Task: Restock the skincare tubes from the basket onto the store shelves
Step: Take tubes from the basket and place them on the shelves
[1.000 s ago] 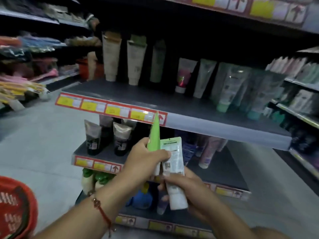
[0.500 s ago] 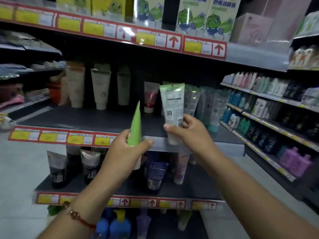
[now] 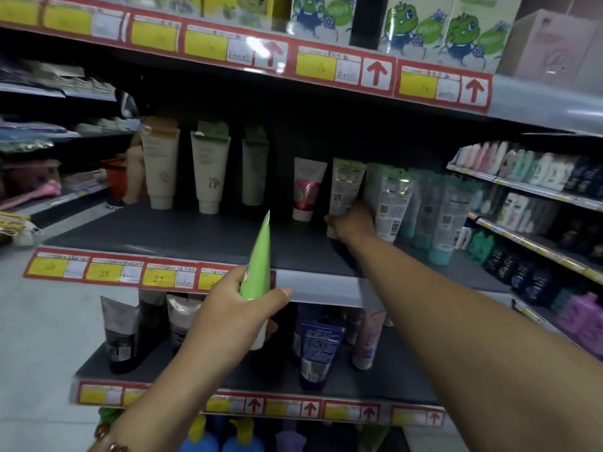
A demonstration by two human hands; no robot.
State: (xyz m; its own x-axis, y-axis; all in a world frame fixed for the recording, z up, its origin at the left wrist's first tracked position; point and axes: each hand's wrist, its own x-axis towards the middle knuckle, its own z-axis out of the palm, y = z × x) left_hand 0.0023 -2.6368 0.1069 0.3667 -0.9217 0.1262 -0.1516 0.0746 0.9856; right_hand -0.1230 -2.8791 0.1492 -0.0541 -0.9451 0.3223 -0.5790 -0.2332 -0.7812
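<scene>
My left hand (image 3: 239, 306) grips a bright green tube (image 3: 259, 261), upright with its crimped end up, in front of the middle shelf's edge. My right hand (image 3: 350, 221) reaches deep onto the dark middle shelf (image 3: 182, 231) and holds a pale tube with a green top (image 3: 346, 187), standing cap down between a pink-and-white tube (image 3: 306, 190) and a row of similar pale tubes (image 3: 390, 203). The basket is out of view.
Tall cream tubes (image 3: 208, 174) stand at the shelf's back left, with bare shelf in front. Boxes with green frog pictures (image 3: 440, 27) fill the shelf above. Dark tubes (image 3: 120, 334) stand on the shelf below. Another shelving unit with bottles (image 3: 535, 203) runs along the right.
My right hand has carried the pale tube forward from in front of me to the back of the middle shelf. The view has tilted up and nearer. My left hand keeps the green tube.
</scene>
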